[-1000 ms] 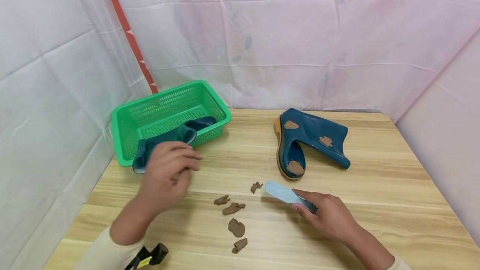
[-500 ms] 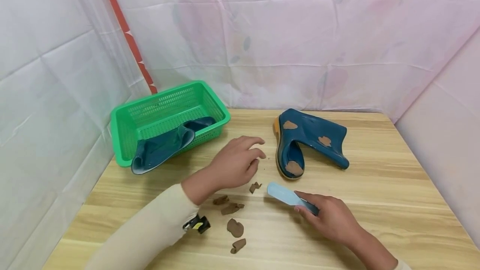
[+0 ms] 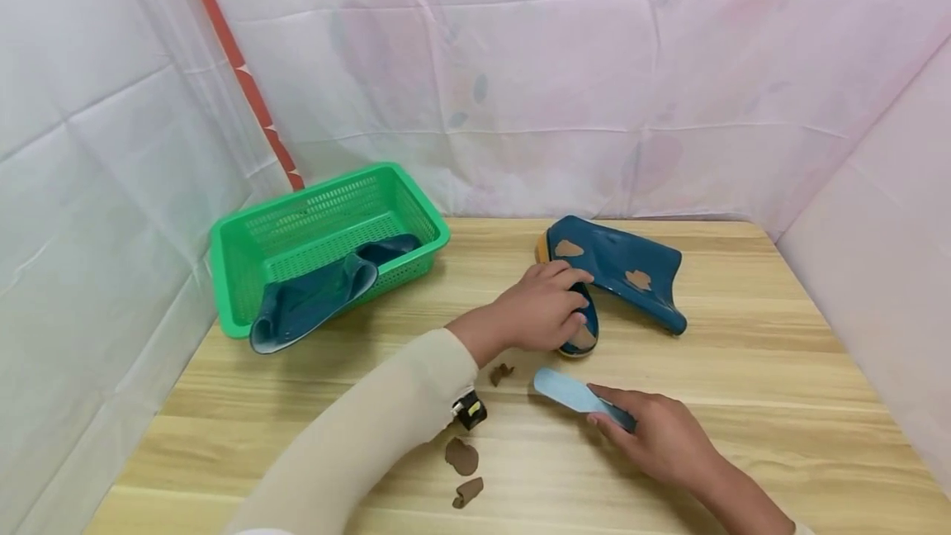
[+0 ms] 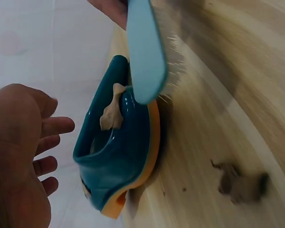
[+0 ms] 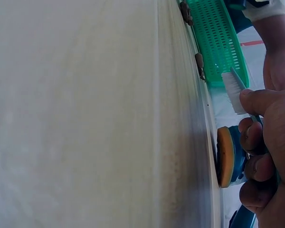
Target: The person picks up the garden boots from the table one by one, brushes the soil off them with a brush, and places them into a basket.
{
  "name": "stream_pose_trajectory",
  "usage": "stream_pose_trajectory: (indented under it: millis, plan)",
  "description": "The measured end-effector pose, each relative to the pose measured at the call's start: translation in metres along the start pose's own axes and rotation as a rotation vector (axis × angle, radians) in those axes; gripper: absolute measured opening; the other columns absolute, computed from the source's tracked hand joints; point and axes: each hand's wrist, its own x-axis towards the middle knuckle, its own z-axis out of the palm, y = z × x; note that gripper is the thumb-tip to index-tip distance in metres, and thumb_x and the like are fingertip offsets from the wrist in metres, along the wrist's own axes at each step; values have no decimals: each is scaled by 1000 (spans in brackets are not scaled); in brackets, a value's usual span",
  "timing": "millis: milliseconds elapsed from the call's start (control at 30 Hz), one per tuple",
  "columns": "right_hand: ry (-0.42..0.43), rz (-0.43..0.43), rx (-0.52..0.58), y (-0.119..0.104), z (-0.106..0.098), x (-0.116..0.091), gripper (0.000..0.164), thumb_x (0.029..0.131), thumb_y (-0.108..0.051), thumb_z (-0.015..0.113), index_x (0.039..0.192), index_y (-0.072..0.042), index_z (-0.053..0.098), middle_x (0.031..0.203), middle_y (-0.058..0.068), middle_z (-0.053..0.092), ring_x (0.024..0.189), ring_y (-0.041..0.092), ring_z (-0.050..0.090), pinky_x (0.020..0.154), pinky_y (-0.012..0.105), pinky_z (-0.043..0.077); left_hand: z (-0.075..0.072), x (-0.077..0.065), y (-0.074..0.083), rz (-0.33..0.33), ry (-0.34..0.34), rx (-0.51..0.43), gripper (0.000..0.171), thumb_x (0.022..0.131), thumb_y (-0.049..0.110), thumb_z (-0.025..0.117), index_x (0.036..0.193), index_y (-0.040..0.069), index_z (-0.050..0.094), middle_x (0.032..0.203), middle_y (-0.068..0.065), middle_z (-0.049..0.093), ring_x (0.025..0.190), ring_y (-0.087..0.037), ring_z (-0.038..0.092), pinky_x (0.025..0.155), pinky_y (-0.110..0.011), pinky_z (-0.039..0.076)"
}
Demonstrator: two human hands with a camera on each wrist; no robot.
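Observation:
A dark blue rubber boot (image 3: pixel 631 253) with an orange-tan sole lies on its side at the right centre of the table. Brown clay-like patches (image 3: pixel 638 280) stick to its shaft, heel and toe. My left hand (image 3: pixel 541 308) is over the foot of the boot, fingers spread and loosely bent; the left wrist view shows a gap between that hand (image 4: pixel 16 147) and the boot (image 4: pixel 133 142). In my right hand (image 3: pixel 661 436) I grip a light blue brush (image 3: pixel 568 392) by its handle, just in front of the boot. Its pale bristles (image 5: pixel 233 92) show in the right wrist view.
A green perforated basket (image 3: pixel 217 271) stands at the back left. Another blue boot (image 3: pixel 315 291) lies over its front rim. Brown lumps (image 3: pixel 463 456) are scattered on the wooden table near my left forearm, which hides some. White cloth walls (image 3: pixel 520 106) surround the table.
My left hand has moved right, from beside the basket across the table to over the boot's foot. The right hand and brush have hardly moved. The boot lies as before.

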Motion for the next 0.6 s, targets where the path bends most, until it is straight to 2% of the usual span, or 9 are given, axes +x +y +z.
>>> stream_pose_trajectory:
  millis: [100,200,300,533,600]
  plan:
    - [4,-17,6,1,2,-1,40,95,-41,74,128,-19,75,65,-27,47,55,-3,32,61,24,38,2,12,6,-25,-60,6,41,111,42,39,131,26,71,165,2,30,152,-23,17,117,-45,20]
    - [17,-27,12,1,2,-1,39,94,-40,75,127,-19,75,69,-26,54,57,-4,35,61,24,39,4,23,11,-54,-127,10,45,110,49,36,133,29,69,168,5,21,155,-21,7,120,-43,13]
    - [23,-29,15,0,3,-1,38,94,-40,76,126,-19,76,78,-22,65,60,-4,39,61,24,40,5,32,15,-84,-171,7,46,109,54,36,132,31,69,169,7,17,155,-19,4,121,-41,8]
    - [4,-23,14,0,3,-1,38,95,-42,74,126,-20,76,93,-11,74,65,-4,45,62,24,41,10,46,27,-133,-235,65,46,109,56,32,123,37,72,170,8,13,155,-22,5,121,-41,8]
    - [6,-26,11,0,2,-1,38,95,-42,74,126,-19,76,92,-11,74,64,-4,45,62,24,42,11,50,30,-145,-247,85,47,108,58,32,127,37,70,170,10,12,155,-22,6,120,-41,8]
